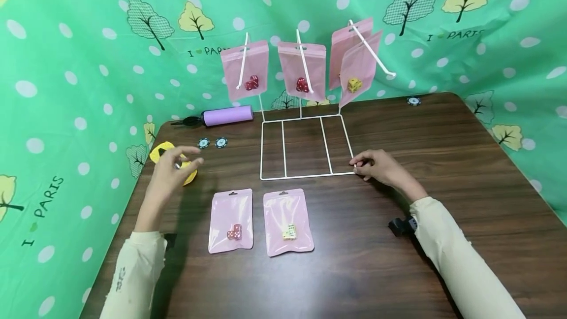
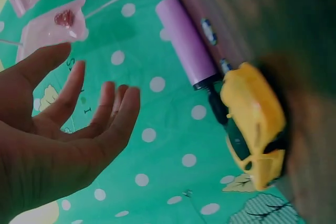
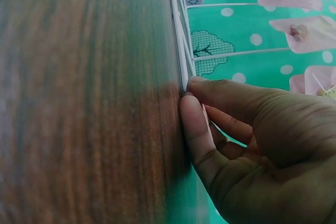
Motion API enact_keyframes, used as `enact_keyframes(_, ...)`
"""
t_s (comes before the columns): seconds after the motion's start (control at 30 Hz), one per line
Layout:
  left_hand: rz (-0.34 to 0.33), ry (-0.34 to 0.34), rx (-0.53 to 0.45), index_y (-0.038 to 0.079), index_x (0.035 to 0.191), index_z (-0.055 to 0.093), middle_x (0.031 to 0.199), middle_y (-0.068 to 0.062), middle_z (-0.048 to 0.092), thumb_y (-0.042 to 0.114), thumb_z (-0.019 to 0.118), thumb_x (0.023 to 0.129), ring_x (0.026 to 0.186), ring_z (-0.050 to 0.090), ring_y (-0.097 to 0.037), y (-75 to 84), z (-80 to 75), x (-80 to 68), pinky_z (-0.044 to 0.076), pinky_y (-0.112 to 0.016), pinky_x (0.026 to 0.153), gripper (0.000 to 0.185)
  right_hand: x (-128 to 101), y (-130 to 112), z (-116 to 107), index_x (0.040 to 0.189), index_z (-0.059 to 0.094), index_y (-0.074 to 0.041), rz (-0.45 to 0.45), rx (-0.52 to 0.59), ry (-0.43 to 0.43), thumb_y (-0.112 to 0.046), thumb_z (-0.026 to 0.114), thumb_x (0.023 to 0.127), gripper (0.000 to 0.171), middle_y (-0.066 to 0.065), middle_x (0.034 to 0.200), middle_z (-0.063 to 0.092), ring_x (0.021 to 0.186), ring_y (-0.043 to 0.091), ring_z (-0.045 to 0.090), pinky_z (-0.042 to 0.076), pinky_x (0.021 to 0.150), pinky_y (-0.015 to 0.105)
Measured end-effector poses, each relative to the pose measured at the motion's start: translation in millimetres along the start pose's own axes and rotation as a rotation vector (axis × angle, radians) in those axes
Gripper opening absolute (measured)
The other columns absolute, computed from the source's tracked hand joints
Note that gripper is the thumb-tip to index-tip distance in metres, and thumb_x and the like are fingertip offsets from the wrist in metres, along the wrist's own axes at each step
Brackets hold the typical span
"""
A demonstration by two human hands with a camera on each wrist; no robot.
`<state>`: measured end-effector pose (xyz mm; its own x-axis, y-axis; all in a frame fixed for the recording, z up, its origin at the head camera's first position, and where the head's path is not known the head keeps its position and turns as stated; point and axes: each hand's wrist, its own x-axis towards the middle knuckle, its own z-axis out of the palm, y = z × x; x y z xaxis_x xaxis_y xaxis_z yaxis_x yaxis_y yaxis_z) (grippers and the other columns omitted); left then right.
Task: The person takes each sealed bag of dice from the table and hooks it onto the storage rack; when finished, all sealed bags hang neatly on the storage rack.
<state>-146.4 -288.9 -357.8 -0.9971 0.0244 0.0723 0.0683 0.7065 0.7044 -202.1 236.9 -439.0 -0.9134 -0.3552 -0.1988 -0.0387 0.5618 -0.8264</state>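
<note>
The left hand [image 1: 170, 174] hovers above the table [image 1: 443, 171] at about nine o'clock from the white wire rack [image 1: 305, 146]; its fingers are spread and relaxed and hold nothing. Just behind it a yellow toy car [image 1: 166, 154] sits by the table's left edge. At five o'clock from this hand lie two flat pink pouches: the pouch with red dice [image 1: 231, 220] and, just beside it to the right, the pouch with pale dice [image 1: 288, 221].

To do the step well, I judge, the left hand should go down to the nearer pouch, pinch it at the top by its hang hole, and lift it flat so that the dice do not swing.

The right hand [image 1: 376, 166] rests at the rack's near right corner, at four o'clock of its base, thumb and forefinger pinching the wire. It should keep the base pressed to the table, since the frame looks light and could tip.

On the rack's three hooks hang more pink pouches [image 1: 301, 68]; they crowd the hooks and would be brushed by a careless reach. At eleven o'clock lie a purple pump [image 1: 226, 114] and two small round chips [image 1: 211, 142]; another chip [image 1: 413, 101] lies at one o'clock.
</note>
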Motion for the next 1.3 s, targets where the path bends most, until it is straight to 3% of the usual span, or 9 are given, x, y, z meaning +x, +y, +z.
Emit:
enact_keyframes(0.2,-0.067,-0.177,0.076,0.000,0.136,0.069,0.135,-0.026,0.069,0.028,0.076,0.104,0.115,0.069,-0.040,-12.3,17.7,-33.4,0.055,-0.051,0.089,0.043,1,0,-2,0.129,0.069,0.012,0.006,-0.003,-0.001,-0.003,0.066,0.107,0.027,0.017,0.109,0.066,0.086,0.021,0.066,0.061,0.071,0.031)
enact_keyframes(0.37,-0.125,-0.214,0.083,-0.001,0.137,0.066,0.134,-0.029,0.068,0.025,0.079,0.102,0.105,0.071,-0.037,-20.3,27.6,-55.5,0.057,-0.047,0.079,0.046,0,0,-3,0.129,0.068,0.013,-0.004,-0.013,0.005,-0.002,0.066,0.107,0.027,0.018,0.108,0.066,0.083,0.020,0.066,0.060,0.069,0.031)
enact_keyframes(0.5,-0.161,-0.233,0.049,0.001,0.137,0.065,0.132,-0.030,0.069,0.024,0.080,0.100,0.104,0.072,-0.038,-23.5,34.8,-66.8,0.058,-0.050,0.082,0.046,0,1,-3,0.129,0.067,0.014,-0.006,-0.012,0.008,-0.002,0.066,0.107,0.027,0.018,0.109,0.065,0.084,0.021,0.065,0.060,0.070,0.030)
enact_keyframes(0.7,-0.188,-0.253,0.054,0.001,0.136,0.067,0.129,-0.026,0.071,0.024,0.084,0.097,0.101,0.072,-0.033,-24.5,43.0,-75.4,0.058,-0.053,0.086,0.048,-1,0,-1,0.129,0.067,0.013,-0.011,-0.014,0.006,-0.003,0.066,0.107,0.027,0.020,0.109,0.065,0.084,0.021,0.066,0.060,0.070,0.030)
enact_keyframes(0.9,-0.163,-0.254,0.061,-0.001,0.132,0.068,0.120,-0.022,0.072,0.024,0.088,0.093,0.098,0.073,-0.031,-20.2,52.1,-78.3,0.059,-0.054,0.089,0.051,-4,-2,1,0.126,0.069,0.010,-0.004,-0.016,0.023,-0.004,0.068,0.106,0.024,0.018,0.108,0.065,0.082,0.020,0.066,0.060,0.070,0.030)
enact_keyframes(1.07,-0.138,-0.231,0.144,0.000,0.126,0.069,0.110,-0.018,0.075,0.025,0.091,0.089,0.098,0.073,-0.033,-12.1,59.8,-78.5,0.057,-0.056,0.087,0.050,-3,-1,0,0.125,0.069,0.010,-0.016,-0.022,0.027,-0.003,0.069,0.105,0.024,0.018,0.107,0.064,0.082,0.020,0.066,0.060,0.070,0.030)
enact_keyframes(1.3,-0.153,-0.230,0.231,0.001,0.122,0.071,0.103,-0.017,0.078,0.026,0.093,0.086,0.099,0.072,-0.035,-4.6,68.2,-78.4,0.055,-0.056,0.085,0.049,-3,-2,1,0.125,0.069,0.011,-0.021,-0.013,0.020,-0.003,0.068,0.105,0.025,0.016,0.106,0.064,0.081,0.019,0.065,0.059,0.068,0.030)
